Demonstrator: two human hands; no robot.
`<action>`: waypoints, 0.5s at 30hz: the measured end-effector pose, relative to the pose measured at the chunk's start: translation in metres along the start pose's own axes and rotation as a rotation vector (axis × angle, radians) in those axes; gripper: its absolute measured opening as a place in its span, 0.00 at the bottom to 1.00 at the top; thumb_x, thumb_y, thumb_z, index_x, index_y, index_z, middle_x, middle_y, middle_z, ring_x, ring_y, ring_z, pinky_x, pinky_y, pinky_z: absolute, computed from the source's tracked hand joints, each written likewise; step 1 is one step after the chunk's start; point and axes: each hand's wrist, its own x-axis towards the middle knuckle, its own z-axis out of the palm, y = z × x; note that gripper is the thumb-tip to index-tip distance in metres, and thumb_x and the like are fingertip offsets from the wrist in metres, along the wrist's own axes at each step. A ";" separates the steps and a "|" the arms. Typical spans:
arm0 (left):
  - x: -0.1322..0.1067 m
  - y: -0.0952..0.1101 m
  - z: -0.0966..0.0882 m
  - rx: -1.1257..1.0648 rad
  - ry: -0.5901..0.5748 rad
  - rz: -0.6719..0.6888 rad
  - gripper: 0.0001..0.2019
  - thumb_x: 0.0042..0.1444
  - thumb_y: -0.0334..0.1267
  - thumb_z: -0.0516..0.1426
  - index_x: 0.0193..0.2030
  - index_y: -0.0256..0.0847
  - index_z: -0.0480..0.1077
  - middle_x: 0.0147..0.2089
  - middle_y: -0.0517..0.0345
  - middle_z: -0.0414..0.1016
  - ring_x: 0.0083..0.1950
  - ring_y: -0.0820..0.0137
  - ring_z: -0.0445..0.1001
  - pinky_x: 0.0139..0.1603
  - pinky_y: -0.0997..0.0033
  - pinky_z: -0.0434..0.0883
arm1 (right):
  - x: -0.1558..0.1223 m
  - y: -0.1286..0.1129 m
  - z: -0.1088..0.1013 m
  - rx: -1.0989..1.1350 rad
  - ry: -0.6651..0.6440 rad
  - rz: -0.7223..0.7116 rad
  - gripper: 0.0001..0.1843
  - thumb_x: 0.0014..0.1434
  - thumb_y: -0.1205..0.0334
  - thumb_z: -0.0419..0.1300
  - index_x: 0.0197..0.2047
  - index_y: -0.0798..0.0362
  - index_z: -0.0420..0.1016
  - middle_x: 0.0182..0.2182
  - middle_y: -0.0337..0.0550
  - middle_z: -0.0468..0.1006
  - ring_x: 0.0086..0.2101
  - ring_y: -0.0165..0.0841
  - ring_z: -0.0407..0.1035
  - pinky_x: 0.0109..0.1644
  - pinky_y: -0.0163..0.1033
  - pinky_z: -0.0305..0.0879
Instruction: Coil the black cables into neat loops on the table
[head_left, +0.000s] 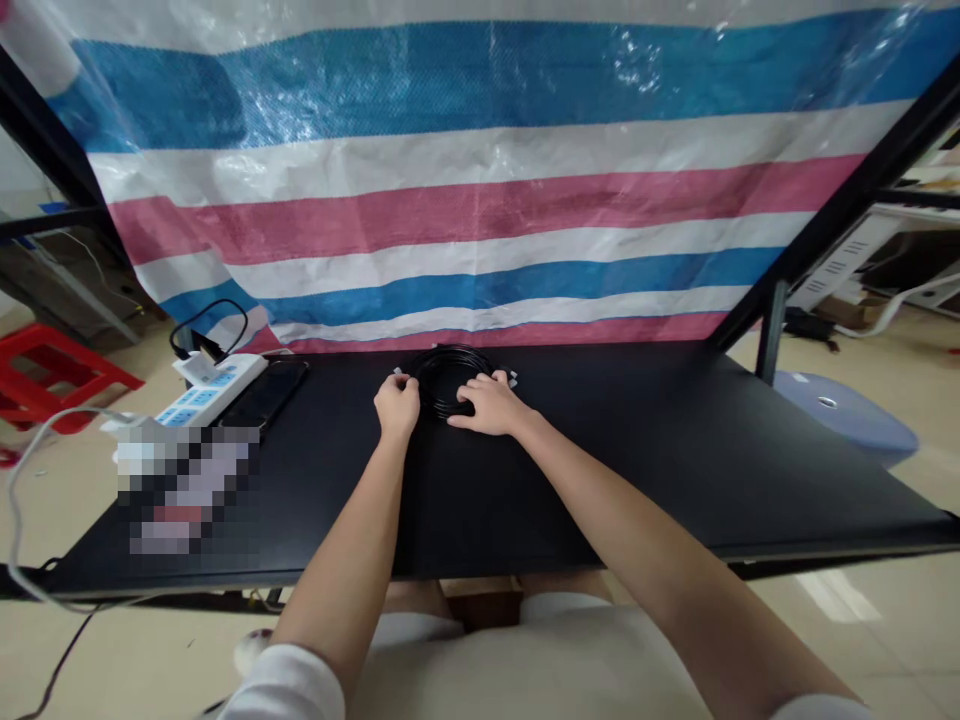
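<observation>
Black cable coil (450, 378), flat at tabletop (637, 470) centre; left hand (396, 408) grip pinched on white-tipped cable end (395, 371) at coil's 9 o'clock; right hand (480, 405) grip open, fingers spread over the loops, pinning them together.

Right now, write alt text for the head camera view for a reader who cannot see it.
A person's left hand and right hand rest at either side of a coil of black cable on a black table. A blue, white and pink striped tarp hangs behind the table, and a white power strip lies at its far left.
</observation>
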 end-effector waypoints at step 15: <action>-0.020 0.002 0.016 0.250 -0.162 0.410 0.15 0.51 0.34 0.53 0.44 0.38 0.75 0.52 0.44 0.75 0.56 0.59 0.72 0.61 0.60 0.65 | -0.062 0.067 -0.012 -0.021 0.136 0.307 0.16 0.56 0.49 0.59 0.38 0.51 0.77 0.38 0.48 0.78 0.43 0.40 0.66 0.46 0.45 0.49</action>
